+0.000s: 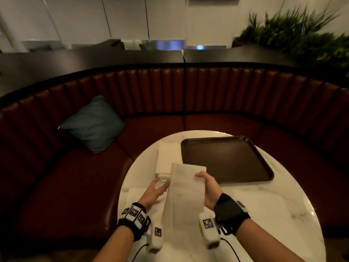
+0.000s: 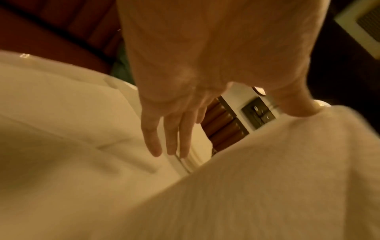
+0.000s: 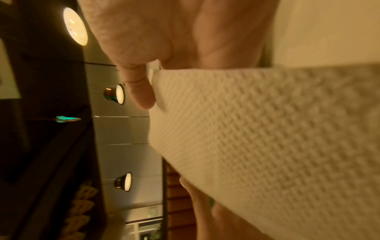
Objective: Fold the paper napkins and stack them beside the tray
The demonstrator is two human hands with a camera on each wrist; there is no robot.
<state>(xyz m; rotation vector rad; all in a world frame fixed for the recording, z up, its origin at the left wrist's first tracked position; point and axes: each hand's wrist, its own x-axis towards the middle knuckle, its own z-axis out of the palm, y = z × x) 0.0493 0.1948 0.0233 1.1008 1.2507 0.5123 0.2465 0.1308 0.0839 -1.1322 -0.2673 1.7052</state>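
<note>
Head view: right hand (image 1: 208, 188) pinches folded napkin (image 1: 184, 193); left hand (image 1: 154, 193) seemingly flat, released.

Left hand (image 1: 154, 192) flat with straight fingers (image 2: 153, 142), right hand (image 1: 208, 190) curled in a pinch, forearms extended

right hand (image 1: 207, 188) gripping folded napkin (image 1: 184, 193), tray (image 1: 226, 159) beyond

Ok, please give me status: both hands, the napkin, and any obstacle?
Right hand pinches long folded napkin; left hand open, fingers straight at its left edge. Folded stack already beside tray. Nothing seen blocking the stack.
</note>
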